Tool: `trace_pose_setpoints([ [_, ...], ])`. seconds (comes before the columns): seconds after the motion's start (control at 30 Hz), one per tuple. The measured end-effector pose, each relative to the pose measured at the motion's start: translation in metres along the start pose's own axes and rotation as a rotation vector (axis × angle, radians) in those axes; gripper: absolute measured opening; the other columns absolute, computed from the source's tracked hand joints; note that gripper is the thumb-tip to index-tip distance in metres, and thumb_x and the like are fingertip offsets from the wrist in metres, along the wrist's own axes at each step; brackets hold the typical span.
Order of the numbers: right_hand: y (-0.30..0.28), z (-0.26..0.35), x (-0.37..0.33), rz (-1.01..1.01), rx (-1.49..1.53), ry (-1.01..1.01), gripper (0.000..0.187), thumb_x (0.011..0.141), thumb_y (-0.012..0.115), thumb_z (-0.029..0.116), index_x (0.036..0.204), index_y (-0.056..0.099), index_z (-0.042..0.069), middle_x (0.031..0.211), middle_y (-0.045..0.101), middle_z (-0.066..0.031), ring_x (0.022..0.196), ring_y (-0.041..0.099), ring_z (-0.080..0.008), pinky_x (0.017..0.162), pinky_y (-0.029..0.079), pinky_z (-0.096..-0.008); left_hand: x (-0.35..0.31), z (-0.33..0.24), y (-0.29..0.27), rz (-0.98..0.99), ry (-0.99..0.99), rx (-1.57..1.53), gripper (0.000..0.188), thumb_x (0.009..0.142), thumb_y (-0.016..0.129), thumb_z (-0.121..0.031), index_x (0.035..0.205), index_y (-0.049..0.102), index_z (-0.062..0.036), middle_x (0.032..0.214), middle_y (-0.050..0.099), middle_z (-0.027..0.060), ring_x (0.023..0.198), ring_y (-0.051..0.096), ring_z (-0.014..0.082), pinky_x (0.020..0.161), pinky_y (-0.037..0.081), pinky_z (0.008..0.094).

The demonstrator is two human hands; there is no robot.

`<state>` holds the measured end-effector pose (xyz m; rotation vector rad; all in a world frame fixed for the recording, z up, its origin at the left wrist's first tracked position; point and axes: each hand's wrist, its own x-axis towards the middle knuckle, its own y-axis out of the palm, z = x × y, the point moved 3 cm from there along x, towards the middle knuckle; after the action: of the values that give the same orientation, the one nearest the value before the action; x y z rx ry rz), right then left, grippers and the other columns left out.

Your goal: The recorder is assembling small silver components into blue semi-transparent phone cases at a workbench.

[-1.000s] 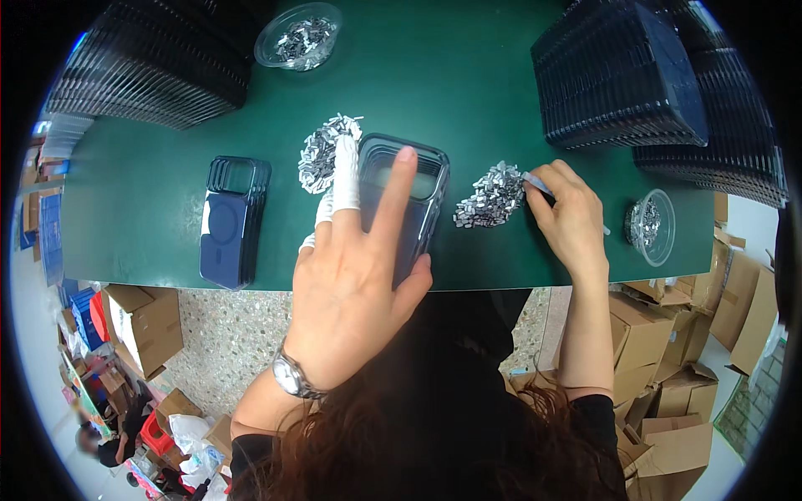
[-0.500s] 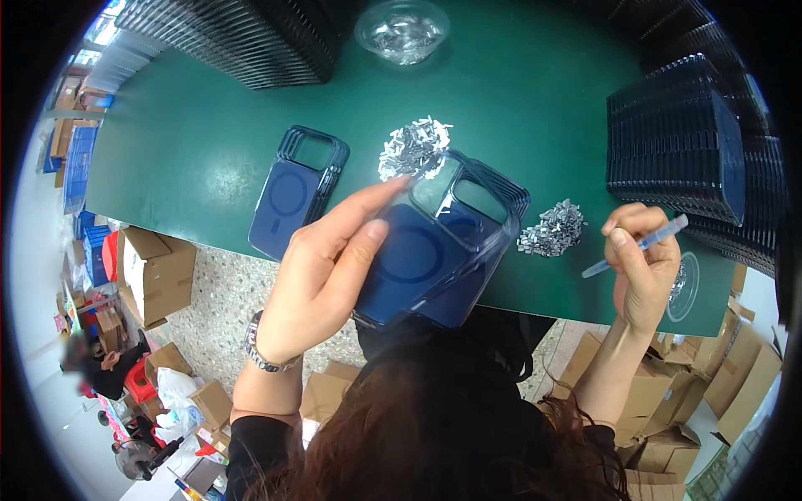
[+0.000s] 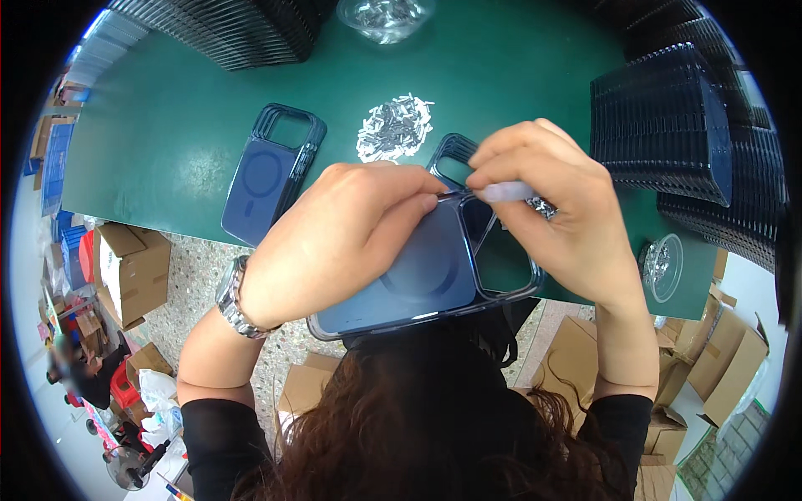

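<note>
A dark blue translucent phone case [image 3: 393, 288] with a ring mark on its back lies tilted sideways in my left hand [image 3: 326, 238], pinched along its edge. My right hand [image 3: 568, 209] meets it at the upper edge, fingers curled round a pale pen-like tool [image 3: 508, 192]. The tool's tip and whatever is at the fingertips are hidden. Behind the held case, more stacked phone cases [image 3: 454, 157] show partly. Another short stack of blue phone cases [image 3: 263, 175] rests to the left. Beyond my hands lies a heap of small silvery and white pieces [image 3: 394, 127]; a second heap is mostly covered by my right hand.
Tall stacks of dark cases [image 3: 660, 125] stand at the right, and another stack [image 3: 221, 29] at the far left. A clear bowl [image 3: 386, 17] of small pieces sits at the back of the green table [image 3: 501, 75]. A clear tub [image 3: 662, 267] is near the right edge; cardboard boxes [image 3: 134, 271] stand on the floor.
The held case has come off the stack and turned sideways. My right hand has moved left with the pen-like tool to the case's edge. The whole view has shifted slightly.
</note>
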<state>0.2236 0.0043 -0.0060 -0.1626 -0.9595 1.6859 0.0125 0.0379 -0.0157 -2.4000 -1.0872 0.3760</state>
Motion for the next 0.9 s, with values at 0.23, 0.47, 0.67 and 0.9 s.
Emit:
trace_pose_setpoints([
  [0.23,0.002,0.006,-0.001,0.141,-0.104,0.064,0.021,0.075,0.07,-0.011,0.093,0.07,0.001,0.102,0.076,-0.0103,0.085,0.063,-0.0259,0.075,0.052,-0.0346,0.005,0.005,0.005,0.08,0.008,-0.032,0.017,0.101,0.064,-0.006,0.112,0.074,0.0026,0.084,0.07,0.0184,0.071,0.064,0.028,0.07,0.052,0.0368],
  [0.47,0.004,0.004,-0.003,0.126,-0.136,0.081,0.015,0.081,0.072,-0.006,0.095,0.07,-0.001,0.099,0.074,-0.0128,0.083,0.064,-0.0277,0.072,0.051,-0.0354,0.009,-0.003,0.005,0.107,0.024,0.096,0.015,0.1,0.065,-0.006,0.111,0.073,0.003,0.088,0.071,0.022,0.078,0.068,0.0385,0.073,0.054,0.0391],
  [0.67,0.01,0.0,0.001,0.179,-0.026,0.32,0.012,0.094,0.069,0.007,0.095,0.064,-0.004,0.089,0.064,-0.0216,0.083,0.063,-0.0459,0.073,0.05,-0.05,-0.001,-0.005,0.004,-0.018,0.078,0.144,0.014,0.1,0.066,-0.005,0.109,0.071,0.004,0.094,0.071,0.0235,0.087,0.07,0.0424,0.077,0.056,0.0448],
  [0.9,0.017,0.012,0.008,0.181,0.042,0.317,0.009,0.09,0.073,-0.001,0.094,0.066,-0.006,0.083,0.064,-0.0168,0.072,0.062,-0.033,0.065,0.048,-0.038,-0.021,-0.008,0.004,0.002,0.006,0.271,0.015,0.099,0.066,-0.004,0.113,0.071,0.0002,0.093,0.07,0.021,0.087,0.069,0.043,0.076,0.055,0.0461],
])
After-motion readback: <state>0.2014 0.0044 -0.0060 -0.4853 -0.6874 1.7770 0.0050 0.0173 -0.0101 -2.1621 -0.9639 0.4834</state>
